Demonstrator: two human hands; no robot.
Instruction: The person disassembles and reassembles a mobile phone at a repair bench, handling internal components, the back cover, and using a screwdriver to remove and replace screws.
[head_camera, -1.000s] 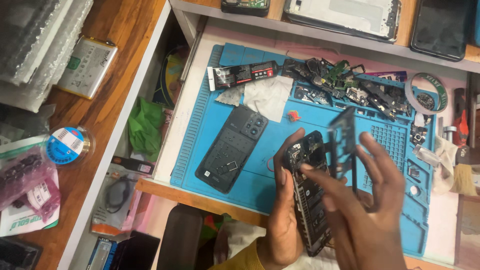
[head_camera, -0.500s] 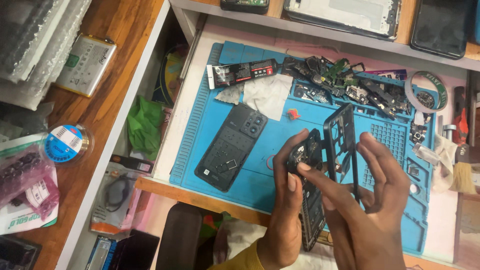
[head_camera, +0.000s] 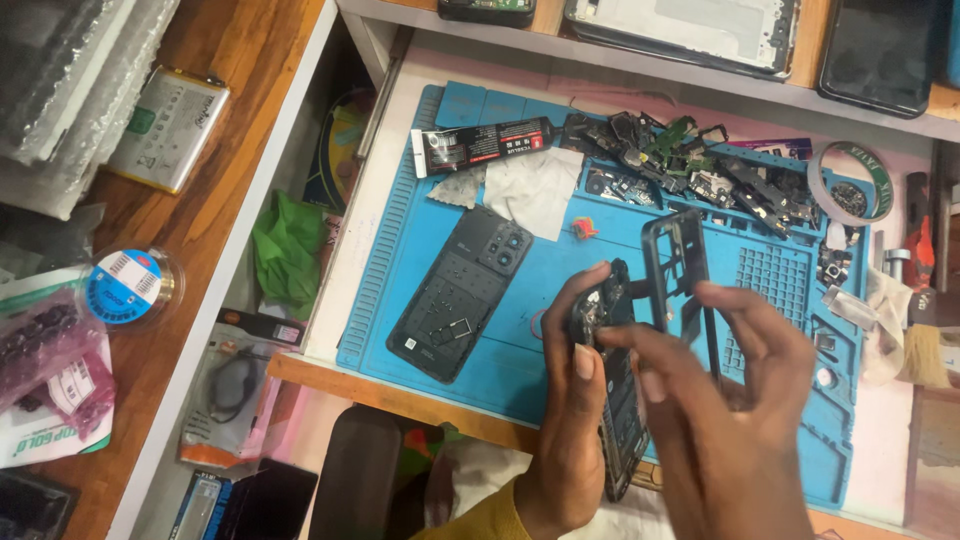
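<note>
1. The tabletop (head_camera: 395, 190) is pale and smooth, and most of it is covered by a blue rubbery work mat (head_camera: 770, 280) moulded with small square wells and a grid of little studs.
2. On the mat's left half lies a dark phone back cover (head_camera: 460, 293), flat and glossy, with a camera block at its upper end and a few tiny parts resting on it.
3. Above the mat's lower edge, the left hand (head_camera: 570, 420) holds the opened phone body (head_camera: 612, 385) upright and edge-on. The body is long, black and narrow, with dense exposed parts on its face. The thumb and fingers press together on its upper end.
4. The right hand (head_camera: 740, 410) is blurred. Its fingertips pinch a thin black plastic frame (head_camera: 678, 262), a hollow rectangle standing just beside the top of the phone body; I cannot tell whether the two touch.
5. A heap of black and green scrap parts (head_camera: 690, 165) sits along the mat's far edge.
6. A black glue tube (head_camera: 480, 145) with a white cap lies nearby, and just below it is a crumpled white tissue (head_camera: 535, 190).
7. A ring of tape (head_camera: 850, 180) rests at the right corner.
</note>
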